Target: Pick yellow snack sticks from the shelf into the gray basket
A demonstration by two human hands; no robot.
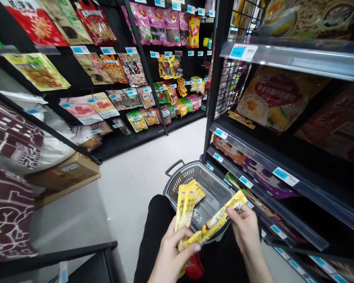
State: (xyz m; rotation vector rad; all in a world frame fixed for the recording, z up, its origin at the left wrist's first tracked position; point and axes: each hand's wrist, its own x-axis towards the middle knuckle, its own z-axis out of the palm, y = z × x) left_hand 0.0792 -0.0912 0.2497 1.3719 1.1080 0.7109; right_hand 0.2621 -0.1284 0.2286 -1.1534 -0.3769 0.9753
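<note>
My left hand is closed around several slim yellow milk tea sachets, which fan upward from its fingers. Another yellow sachet stretches from the left hand across to my right hand, whose thumb and fingers pinch its far end. Both hands are over the near side of a grey plastic shopping basket with slotted walls. Behind the upright sachets a further yellow packet shows; whether it is held or lies in the basket I cannot tell. Something red is partly hidden below the left hand.
Close on the right stands a shelf unit with bagged cereal and price tags. A yellow sachet lies on it. Snack racks line the back. A cardboard box is at left, and my dark-clad knees flank the basket.
</note>
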